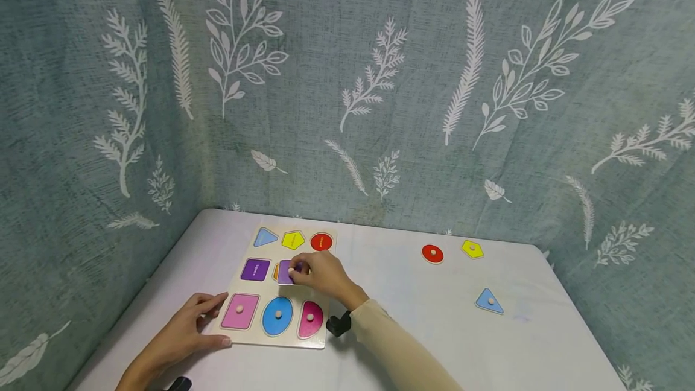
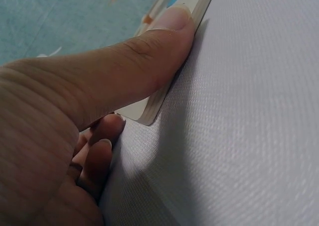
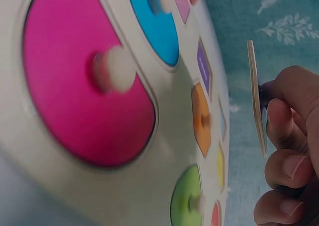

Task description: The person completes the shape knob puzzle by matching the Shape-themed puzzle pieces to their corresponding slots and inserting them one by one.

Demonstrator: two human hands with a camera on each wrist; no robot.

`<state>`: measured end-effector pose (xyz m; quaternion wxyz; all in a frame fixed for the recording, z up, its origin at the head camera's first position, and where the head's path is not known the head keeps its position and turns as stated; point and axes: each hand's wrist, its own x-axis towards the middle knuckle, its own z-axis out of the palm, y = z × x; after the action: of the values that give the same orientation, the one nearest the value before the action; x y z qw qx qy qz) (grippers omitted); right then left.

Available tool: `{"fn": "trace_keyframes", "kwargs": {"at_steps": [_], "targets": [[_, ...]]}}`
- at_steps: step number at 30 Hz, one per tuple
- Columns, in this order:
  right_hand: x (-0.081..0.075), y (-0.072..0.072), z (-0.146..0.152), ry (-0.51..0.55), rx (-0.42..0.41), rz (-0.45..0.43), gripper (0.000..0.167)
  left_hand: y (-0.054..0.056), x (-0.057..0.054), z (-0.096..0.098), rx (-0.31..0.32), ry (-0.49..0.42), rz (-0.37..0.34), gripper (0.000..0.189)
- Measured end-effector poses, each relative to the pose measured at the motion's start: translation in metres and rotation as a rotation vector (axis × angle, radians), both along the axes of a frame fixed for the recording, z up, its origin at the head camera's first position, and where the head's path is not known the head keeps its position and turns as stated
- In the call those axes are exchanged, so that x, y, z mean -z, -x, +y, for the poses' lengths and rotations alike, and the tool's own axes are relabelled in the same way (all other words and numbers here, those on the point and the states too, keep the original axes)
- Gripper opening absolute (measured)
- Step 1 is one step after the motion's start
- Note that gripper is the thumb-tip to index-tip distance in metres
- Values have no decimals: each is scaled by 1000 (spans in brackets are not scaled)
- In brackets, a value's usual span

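A wooden shape puzzle board lies flat on the white-covered table. My right hand pinches the small knob of a purple square puzzle piece, raised over the board's middle row. The orange hexagon piece sits below it, partly hidden in the head view. Left of that is the purple square recess, knobless, with printed lettering. At the board's near left corner rests my left hand, its straight thumb on the near edge and its fingers beside the left edge.
A pink square, a blue oval, a magenta semicircle and a green piece sit in the board. Loose on the right lie a red circle, a yellow pentagon and a blue triangle. Patterned curtains surround the table.
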<state>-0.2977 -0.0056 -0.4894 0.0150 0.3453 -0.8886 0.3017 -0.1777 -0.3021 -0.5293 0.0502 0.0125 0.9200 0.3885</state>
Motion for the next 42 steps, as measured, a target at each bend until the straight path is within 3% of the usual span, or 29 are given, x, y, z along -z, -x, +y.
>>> {"fn": "trace_keyframes", "kwargs": {"at_steps": [18, 23, 33, 42], "targets": [[12, -4, -51, -43, -33, -1, 11, 0, 2, -3, -44, -4, -47, 112], [15, -4, -61, -70, -40, -5, 9, 0, 5, -5, -38, 8, -28, 110], [24, -3, -71, -38, -3, -112, 10, 1, 4, -4, -25, -6, -14, 108], [24, 1, -78, -38, 57, -96, 11, -1, 1, -1, -36, -22, -35, 110]]}}
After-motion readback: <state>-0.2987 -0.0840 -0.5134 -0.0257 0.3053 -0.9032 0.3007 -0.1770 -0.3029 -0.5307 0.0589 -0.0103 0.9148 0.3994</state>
